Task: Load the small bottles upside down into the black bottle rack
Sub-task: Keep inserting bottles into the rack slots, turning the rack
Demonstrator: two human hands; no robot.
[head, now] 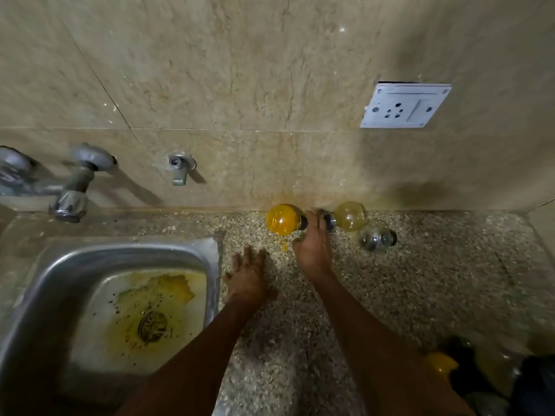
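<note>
A: From the head view, where are the bottles relative to the steel sink (60,265)?

B: To its right, lying on the speckled tabletop (420,280) against the wall: a yellow-filled bottle (282,220), a pale bottle (350,216), and a clear bottle (377,238) farthest out.

A: The hands?

B: The right hand (312,244) reaches between the first two, fingers curled at the yellow bottle's dark neck; blur hides the exact grip. The left hand (247,273) rests flat beside the sink, fingers spread, holding nothing.
</note>
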